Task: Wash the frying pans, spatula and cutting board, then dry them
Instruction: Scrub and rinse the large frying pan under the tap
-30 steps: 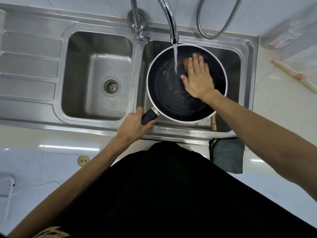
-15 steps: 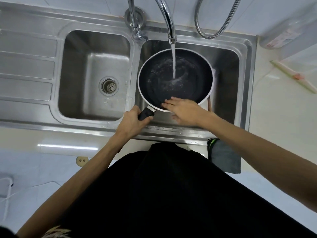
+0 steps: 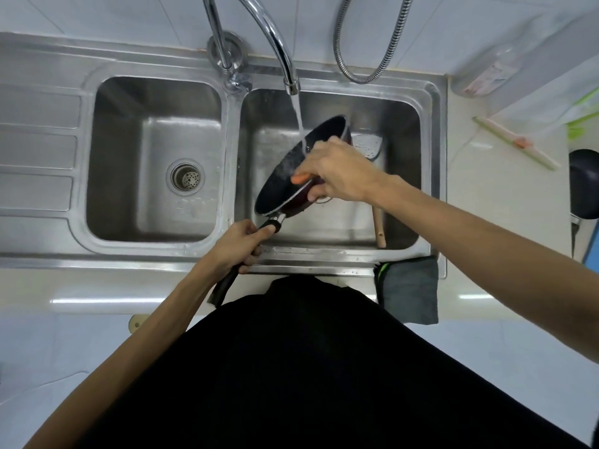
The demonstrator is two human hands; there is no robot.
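While tap (image 3: 278,50) water runs over it, pan (image 3: 288,176) hangs tilted in right basin (image 3: 405,176), draining; left hand (image 3: 236,244) fingers wrapped round handle (image 3: 272,225), steadying; right hand (image 3: 337,171) pinches sponge (image 3: 300,178) onto rim, apparently scrubbing; spatula (image 3: 377,218) lies beneath, awaiting washing.

a curved chrome faucet (image 3: 290,81) runs water into the right basin of a stainless steel double sink (image 3: 129,257); a round drain strainer (image 3: 185,177) sits in the left basin. a ribbed metal hose (image 3: 361,81) loops behind.
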